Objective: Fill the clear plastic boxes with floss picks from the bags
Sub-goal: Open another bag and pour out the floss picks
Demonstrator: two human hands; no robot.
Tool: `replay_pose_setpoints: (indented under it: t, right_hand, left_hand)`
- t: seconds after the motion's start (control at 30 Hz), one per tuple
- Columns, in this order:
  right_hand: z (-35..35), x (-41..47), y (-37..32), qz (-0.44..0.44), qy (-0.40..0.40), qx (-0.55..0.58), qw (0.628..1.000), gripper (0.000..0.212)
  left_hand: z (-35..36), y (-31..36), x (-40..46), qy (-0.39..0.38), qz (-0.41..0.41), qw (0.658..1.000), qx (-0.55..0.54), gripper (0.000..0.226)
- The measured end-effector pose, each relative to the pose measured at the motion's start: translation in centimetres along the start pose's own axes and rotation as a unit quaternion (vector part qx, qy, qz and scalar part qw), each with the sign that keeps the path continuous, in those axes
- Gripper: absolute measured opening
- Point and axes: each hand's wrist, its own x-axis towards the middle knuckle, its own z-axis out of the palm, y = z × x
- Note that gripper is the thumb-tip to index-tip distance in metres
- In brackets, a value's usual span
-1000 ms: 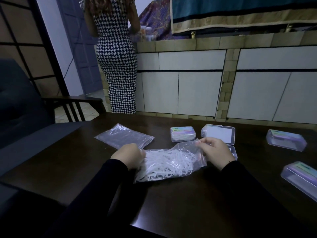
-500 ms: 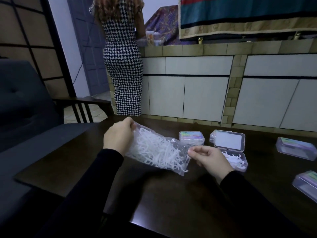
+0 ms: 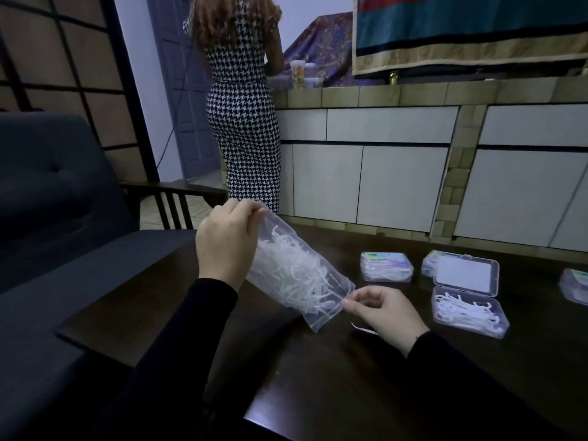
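My left hand (image 3: 227, 246) pinches the upper end of a clear plastic bag (image 3: 296, 272) full of white floss picks and holds it tilted above the dark table (image 3: 318, 377). My right hand (image 3: 378, 308) pinches the bag's lower corner near its mouth. To the right lies an open clear box (image 3: 469, 310) partly filled with floss picks, its lid (image 3: 463, 275) folded back. A shut box (image 3: 386, 266) with a colourful label lies behind the bag. One loose pick (image 3: 364, 327) lies under my right hand.
Another shut box (image 3: 577, 286) sits at the right edge. A dark sofa (image 3: 63, 218) stands to the left of the table. A person in a checked dress (image 3: 245, 106) stands with their back to me at a tiled counter (image 3: 413, 93) with white cabinet doors.
The bag was lifted off the table; my left hand rose with its end so the bag now hangs steeply tilted. My right hand slid down to the lower corner. The view shifted left.
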Motion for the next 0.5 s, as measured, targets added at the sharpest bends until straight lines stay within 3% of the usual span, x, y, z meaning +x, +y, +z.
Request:
replay_pose_setpoints:
  t: [0.3, 0.43, 0.5]
  right_hand:
    - [1.2, 0.6, -0.3, -0.066, 0.027, -0.049, 0.996, 0.009]
    - [1.6, 0.9, -0.3, -0.106, 0.027, -0.053, 0.993, 0.005]
    - [1.6, 1.0, -0.4, -0.14, 0.024, -0.09, 0.986, 0.014]
  left_hand:
    - [-0.2, 0.0, -0.2, 0.02, -0.021, 0.999, -0.03, 0.018]
    - [1.0, -0.6, -1.5, -0.025, -0.068, 0.996, -0.045, 0.02]
    - [1.6, -0.9, -2.1, -0.05, -0.089, 0.993, -0.054, 0.02]
